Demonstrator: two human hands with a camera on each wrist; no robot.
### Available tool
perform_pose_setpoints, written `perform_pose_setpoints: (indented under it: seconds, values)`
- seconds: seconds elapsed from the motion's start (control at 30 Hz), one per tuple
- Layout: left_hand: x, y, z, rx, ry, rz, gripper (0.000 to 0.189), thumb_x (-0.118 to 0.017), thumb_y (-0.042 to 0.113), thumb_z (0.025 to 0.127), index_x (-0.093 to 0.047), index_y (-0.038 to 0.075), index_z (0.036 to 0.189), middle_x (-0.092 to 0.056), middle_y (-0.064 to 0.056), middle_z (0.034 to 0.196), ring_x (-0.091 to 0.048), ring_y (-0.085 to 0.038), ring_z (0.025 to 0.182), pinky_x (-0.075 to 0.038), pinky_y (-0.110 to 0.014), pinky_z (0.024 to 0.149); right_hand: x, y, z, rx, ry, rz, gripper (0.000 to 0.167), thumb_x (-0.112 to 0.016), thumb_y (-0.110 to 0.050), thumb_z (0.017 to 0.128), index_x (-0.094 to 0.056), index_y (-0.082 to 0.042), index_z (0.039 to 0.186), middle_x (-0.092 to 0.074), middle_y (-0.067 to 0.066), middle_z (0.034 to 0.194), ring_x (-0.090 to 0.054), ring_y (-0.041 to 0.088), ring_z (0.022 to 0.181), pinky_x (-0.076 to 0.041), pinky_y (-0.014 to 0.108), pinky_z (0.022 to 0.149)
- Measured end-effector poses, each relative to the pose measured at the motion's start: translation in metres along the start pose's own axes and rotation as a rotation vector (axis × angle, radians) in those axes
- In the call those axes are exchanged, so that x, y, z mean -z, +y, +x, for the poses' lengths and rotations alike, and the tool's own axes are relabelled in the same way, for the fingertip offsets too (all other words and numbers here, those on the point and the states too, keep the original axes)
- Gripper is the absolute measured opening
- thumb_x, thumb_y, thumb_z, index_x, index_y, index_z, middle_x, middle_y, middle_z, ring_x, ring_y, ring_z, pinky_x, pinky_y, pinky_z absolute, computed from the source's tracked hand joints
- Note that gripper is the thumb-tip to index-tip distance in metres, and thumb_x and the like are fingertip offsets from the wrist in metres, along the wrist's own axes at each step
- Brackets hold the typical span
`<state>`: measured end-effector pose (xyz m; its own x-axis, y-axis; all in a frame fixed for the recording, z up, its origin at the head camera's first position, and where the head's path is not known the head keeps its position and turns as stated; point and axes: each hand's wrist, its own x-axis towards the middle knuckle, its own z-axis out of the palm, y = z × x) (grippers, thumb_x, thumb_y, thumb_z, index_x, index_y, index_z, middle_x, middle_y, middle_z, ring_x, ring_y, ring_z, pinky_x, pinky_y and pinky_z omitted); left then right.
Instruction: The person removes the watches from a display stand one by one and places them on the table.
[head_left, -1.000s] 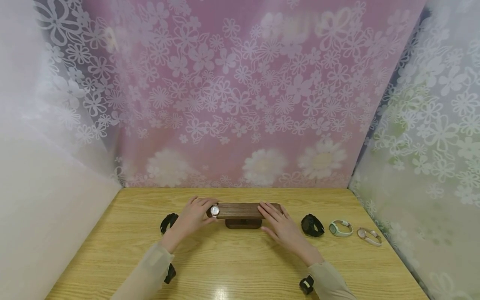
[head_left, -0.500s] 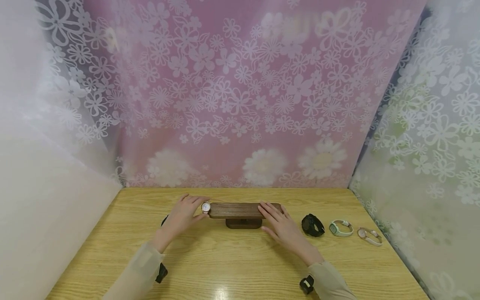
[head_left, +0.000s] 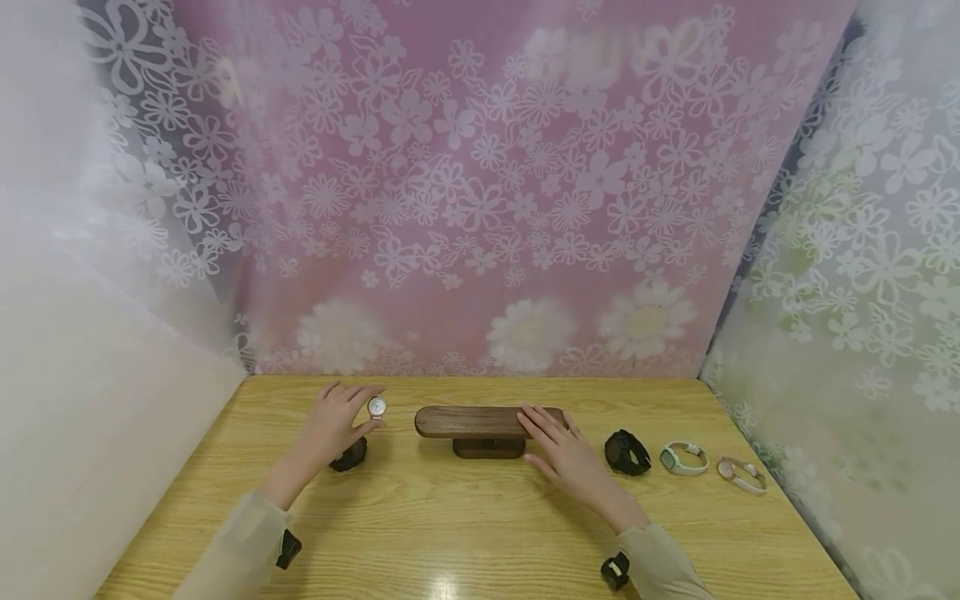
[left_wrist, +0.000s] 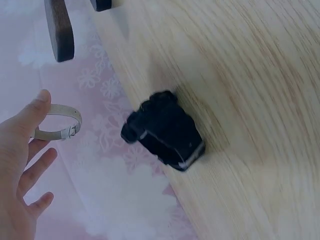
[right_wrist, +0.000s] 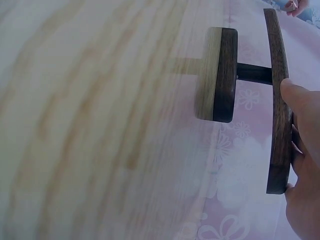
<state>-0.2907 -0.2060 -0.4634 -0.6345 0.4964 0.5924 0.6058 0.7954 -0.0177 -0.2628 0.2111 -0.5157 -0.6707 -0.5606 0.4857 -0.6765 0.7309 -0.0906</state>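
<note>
My left hand (head_left: 333,427) pinches a light-strapped watch (head_left: 377,407) with a round pale dial, held up left of the wooden stand. In the left wrist view its buckled strap (left_wrist: 64,134) forms a closed loop at the thumb. Below that hand, a black watch (left_wrist: 167,132) sits on the table. The dark brown watch stand (head_left: 468,422) has a long bar on a post and a small base (head_left: 489,449). My right hand (head_left: 566,458) holds the bar's right end, fingers across its top and thumb (right_wrist: 295,95) along its near edge. The bar bears no watch.
Right of the stand, a black watch (head_left: 627,452), a mint-green watch (head_left: 683,458) and a pinkish-white watch (head_left: 741,475) lie in a row on the wood-grain table (head_left: 420,533). Flowered pink cloth (head_left: 480,208) hangs behind, with pale sheets at both sides.
My left hand has slid the light-strapped watch off the bar's left end and carried it further left. My right hand has stayed on the bar.
</note>
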Motion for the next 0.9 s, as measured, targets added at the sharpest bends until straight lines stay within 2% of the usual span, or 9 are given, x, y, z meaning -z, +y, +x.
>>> perform_pose_setpoints:
  seconds: [0.23,0.47,0.67,0.9]
  values:
    - [0.018,-0.02,-0.016,0.047,0.013,0.032,0.061,-0.091,0.029,0.074,-0.068,0.003,0.125,-0.073,-0.014,0.112,-0.069,-0.036,0.101,-0.045,-0.066,0.1,-0.002,0.001,0.0,-0.002,0.007,-0.006,0.07,-0.074,-0.023,0.093,-0.044,-0.006,0.154,-0.04,0.013,0.159,-0.039,0.035,0.144,-0.025,0.065,0.116]
    - [0.033,-0.04,-0.034,0.084,0.038,0.057,0.061,-0.093,0.023,0.07,-0.069,0.001,0.122,-0.073,-0.017,0.108,-0.069,-0.04,0.096,-0.045,-0.068,0.096,0.001,0.0,0.0,0.005,0.015,-0.002,0.069,-0.076,-0.022,0.092,-0.046,-0.003,0.152,-0.042,0.016,0.157,-0.041,0.037,0.143,-0.026,0.068,0.113]
    - [0.042,-0.053,-0.046,0.107,0.015,0.069,0.06,-0.092,0.023,0.071,-0.068,0.001,0.122,-0.073,-0.017,0.108,-0.069,-0.041,0.093,-0.046,-0.066,0.095,0.0,0.0,0.001,0.013,0.023,-0.006,0.07,-0.076,-0.021,0.091,-0.046,-0.002,0.152,-0.043,0.016,0.157,-0.042,0.038,0.142,-0.026,0.067,0.113]
    - [0.05,-0.062,-0.059,0.121,-0.028,0.115,0.059,-0.092,0.023,0.071,-0.069,0.0,0.119,-0.073,-0.019,0.108,-0.067,-0.044,0.097,-0.042,-0.069,0.098,-0.003,0.001,0.0,0.017,0.036,-0.008,0.071,-0.077,-0.021,0.091,-0.045,-0.003,0.152,-0.043,0.016,0.156,-0.041,0.036,0.142,-0.027,0.067,0.113]
